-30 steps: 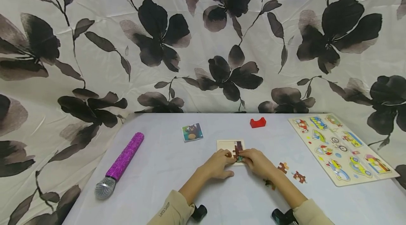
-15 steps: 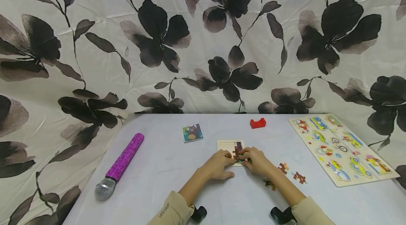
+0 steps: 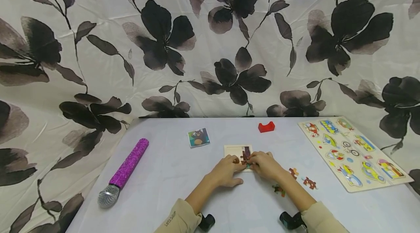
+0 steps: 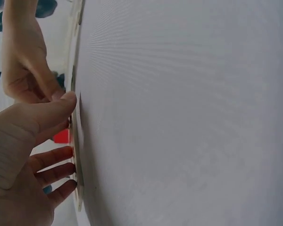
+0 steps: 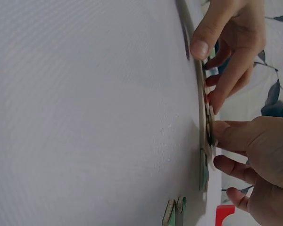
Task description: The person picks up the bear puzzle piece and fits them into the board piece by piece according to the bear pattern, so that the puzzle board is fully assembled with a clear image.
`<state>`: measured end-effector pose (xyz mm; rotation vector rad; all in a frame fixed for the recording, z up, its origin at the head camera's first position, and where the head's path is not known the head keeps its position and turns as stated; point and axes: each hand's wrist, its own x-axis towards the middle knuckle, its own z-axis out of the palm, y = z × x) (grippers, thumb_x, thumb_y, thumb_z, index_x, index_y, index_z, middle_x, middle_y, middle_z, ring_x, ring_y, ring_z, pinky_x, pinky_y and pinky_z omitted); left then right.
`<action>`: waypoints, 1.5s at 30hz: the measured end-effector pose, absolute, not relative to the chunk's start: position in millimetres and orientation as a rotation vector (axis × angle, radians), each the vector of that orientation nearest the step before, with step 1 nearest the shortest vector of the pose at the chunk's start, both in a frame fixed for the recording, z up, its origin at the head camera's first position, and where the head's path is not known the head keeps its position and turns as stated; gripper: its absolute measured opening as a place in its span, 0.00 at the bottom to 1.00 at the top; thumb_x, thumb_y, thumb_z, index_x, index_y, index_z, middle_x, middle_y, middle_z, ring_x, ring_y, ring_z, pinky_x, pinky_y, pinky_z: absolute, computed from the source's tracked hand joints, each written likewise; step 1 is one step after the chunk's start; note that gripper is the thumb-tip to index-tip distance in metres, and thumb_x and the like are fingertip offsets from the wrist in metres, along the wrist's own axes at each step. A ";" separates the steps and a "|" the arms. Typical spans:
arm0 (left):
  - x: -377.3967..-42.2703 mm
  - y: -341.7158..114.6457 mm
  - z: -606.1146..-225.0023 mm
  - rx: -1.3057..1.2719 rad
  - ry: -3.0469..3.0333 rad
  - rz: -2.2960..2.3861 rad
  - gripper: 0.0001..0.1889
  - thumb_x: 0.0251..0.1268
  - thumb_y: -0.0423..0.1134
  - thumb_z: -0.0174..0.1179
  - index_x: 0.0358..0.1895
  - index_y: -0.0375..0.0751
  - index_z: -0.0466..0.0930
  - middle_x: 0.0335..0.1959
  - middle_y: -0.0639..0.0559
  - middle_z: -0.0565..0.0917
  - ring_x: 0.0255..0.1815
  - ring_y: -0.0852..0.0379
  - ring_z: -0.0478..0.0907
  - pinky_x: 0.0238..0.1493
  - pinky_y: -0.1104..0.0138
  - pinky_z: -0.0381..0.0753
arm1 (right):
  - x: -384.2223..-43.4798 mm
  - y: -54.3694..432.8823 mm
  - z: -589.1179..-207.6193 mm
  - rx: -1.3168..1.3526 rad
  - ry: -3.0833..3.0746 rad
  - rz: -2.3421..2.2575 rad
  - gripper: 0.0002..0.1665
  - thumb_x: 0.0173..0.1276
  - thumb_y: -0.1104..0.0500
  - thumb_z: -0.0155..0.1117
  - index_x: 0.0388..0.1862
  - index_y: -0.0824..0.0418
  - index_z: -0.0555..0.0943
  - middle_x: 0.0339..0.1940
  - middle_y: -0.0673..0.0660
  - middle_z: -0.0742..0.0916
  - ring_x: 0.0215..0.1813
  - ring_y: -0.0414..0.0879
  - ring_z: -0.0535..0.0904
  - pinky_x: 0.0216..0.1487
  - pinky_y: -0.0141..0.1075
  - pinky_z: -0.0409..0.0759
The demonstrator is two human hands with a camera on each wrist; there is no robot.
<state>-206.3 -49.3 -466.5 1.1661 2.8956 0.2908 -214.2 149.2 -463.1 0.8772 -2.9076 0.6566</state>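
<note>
A small wooden puzzle tray (image 3: 231,150) lies mid-table, with brown puzzle pieces (image 3: 246,151) along its right side. My left hand (image 3: 225,171) rests at the tray's near left, fingertips touching it. In the left wrist view, that hand's fingers (image 4: 54,174) are spread along the tray edge. Over the tray's lower right corner, my right hand (image 3: 265,166) pinches a puzzle piece (image 5: 211,125) between thumb and finger, seen edge-on in the right wrist view. Its picture is mostly hidden by the fingers.
Loose puzzle pieces (image 3: 309,183) lie right of the tray, some beside the right forearm. A bear picture card (image 3: 198,137) and a red holder (image 3: 267,127) are farther back. A purple microphone (image 3: 129,167) lies left; a vehicle puzzle board (image 3: 354,154) lies right.
My right hand has shifted slightly at the tray's lower right corner, its fingers drawing closer together over the piece. The left hand stays almost still on the tray.
</note>
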 end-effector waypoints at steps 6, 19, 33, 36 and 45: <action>-207.1 -48.8 -465.9 1.158 2.893 0.304 0.27 0.55 0.52 0.65 0.59 0.50 0.78 0.50 0.50 0.77 0.48 0.57 0.70 0.49 0.68 0.72 | -210.4 146.3 -465.8 0.869 -2.856 0.489 0.09 0.60 0.63 0.67 0.39 0.62 0.87 0.44 0.55 0.86 0.49 0.52 0.79 0.43 0.47 0.67; -207.7 -49.3 -466.9 1.121 2.891 0.302 0.30 0.54 0.53 0.66 0.61 0.44 0.76 0.51 0.51 0.77 0.50 0.58 0.71 0.52 0.68 0.73 | -216.8 158.6 -476.4 1.007 -2.736 0.819 0.11 0.63 0.68 0.61 0.43 0.69 0.84 0.45 0.60 0.85 0.49 0.56 0.80 0.49 0.50 0.78; -208.4 -49.9 -464.6 1.114 2.874 0.340 0.29 0.55 0.53 0.65 0.59 0.44 0.78 0.52 0.51 0.77 0.52 0.57 0.70 0.54 0.67 0.72 | -212.8 145.8 -465.5 0.900 -2.849 0.517 0.13 0.60 0.65 0.66 0.44 0.64 0.83 0.46 0.58 0.85 0.48 0.52 0.77 0.45 0.48 0.71; -208.6 -49.4 -463.6 1.118 2.874 0.347 0.29 0.55 0.52 0.65 0.59 0.44 0.78 0.53 0.50 0.77 0.52 0.57 0.70 0.54 0.67 0.72 | -213.3 148.6 -466.7 0.882 -2.844 0.578 0.18 0.60 0.64 0.67 0.51 0.64 0.82 0.45 0.57 0.86 0.46 0.51 0.77 0.42 0.44 0.70; -208.6 -50.2 -465.8 1.101 2.865 0.346 0.28 0.55 0.53 0.65 0.59 0.43 0.78 0.53 0.51 0.77 0.52 0.57 0.70 0.55 0.67 0.72 | -209.7 148.3 -476.5 0.948 -2.754 0.499 0.14 0.61 0.63 0.65 0.47 0.64 0.84 0.51 0.57 0.85 0.44 0.50 0.76 0.37 0.40 0.69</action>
